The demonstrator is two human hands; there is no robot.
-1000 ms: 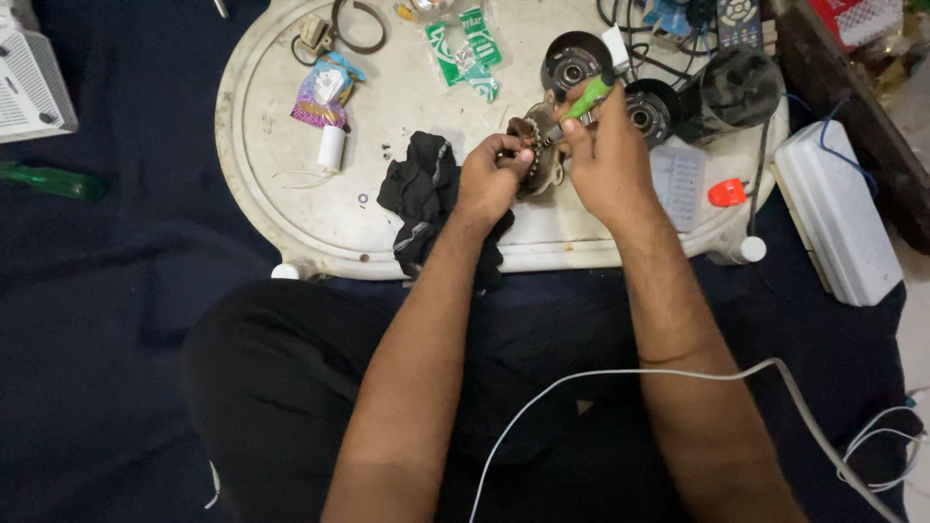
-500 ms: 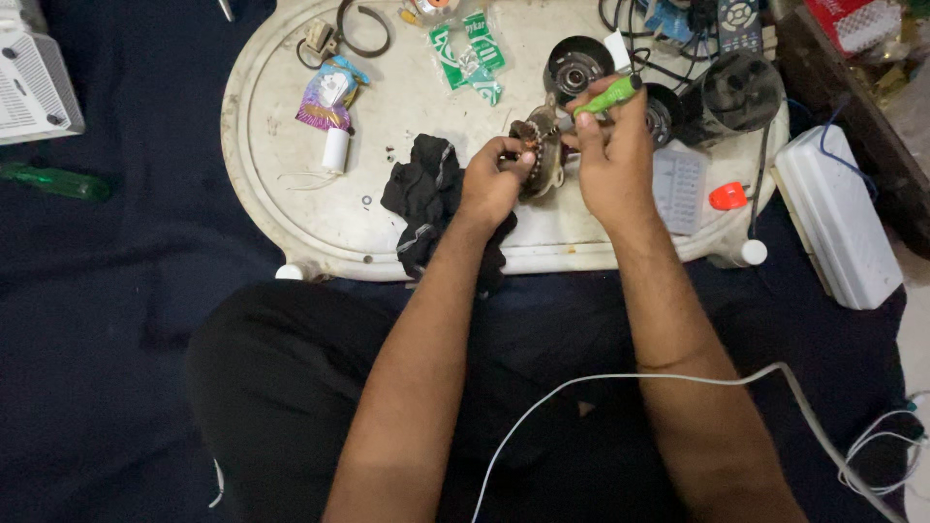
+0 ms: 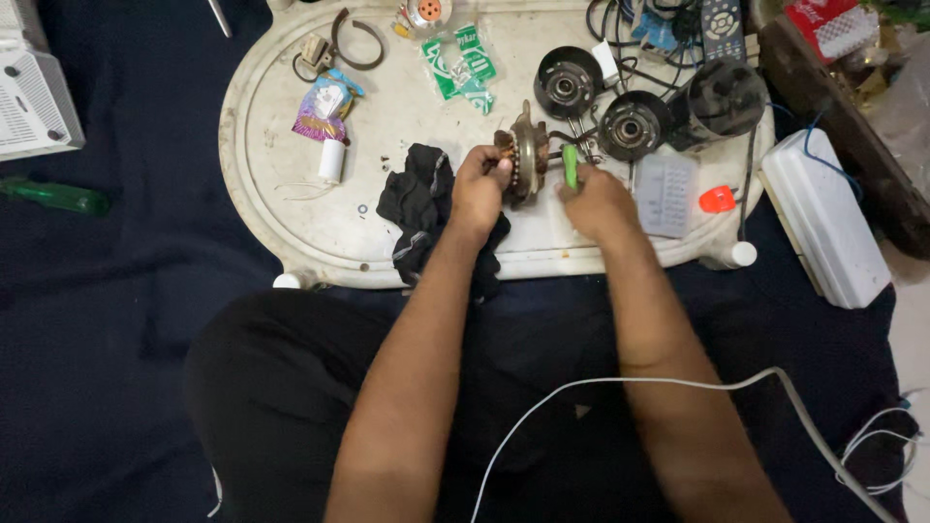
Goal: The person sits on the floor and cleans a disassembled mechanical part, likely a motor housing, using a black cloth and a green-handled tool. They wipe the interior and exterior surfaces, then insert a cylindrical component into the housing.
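My left hand [image 3: 477, 194] clamps the motor stator [image 3: 523, 155] on edge, tray [image 3: 271, 208] centre-right. Right hand [image 3: 599, 199] pinches a green-handled screwdriver [image 3: 571, 165] at its 3 o'clock. Mid-disassembly, I judge; next needs the tip seated squarely.

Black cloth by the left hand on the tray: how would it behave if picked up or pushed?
The black cloth lies crumpled in folds and drapes over the tray edge, so it is probably floppy and would sag from the left hand. It looks thin, so likely light. Pushed, it would probably bunch rather than slide whole or roll.
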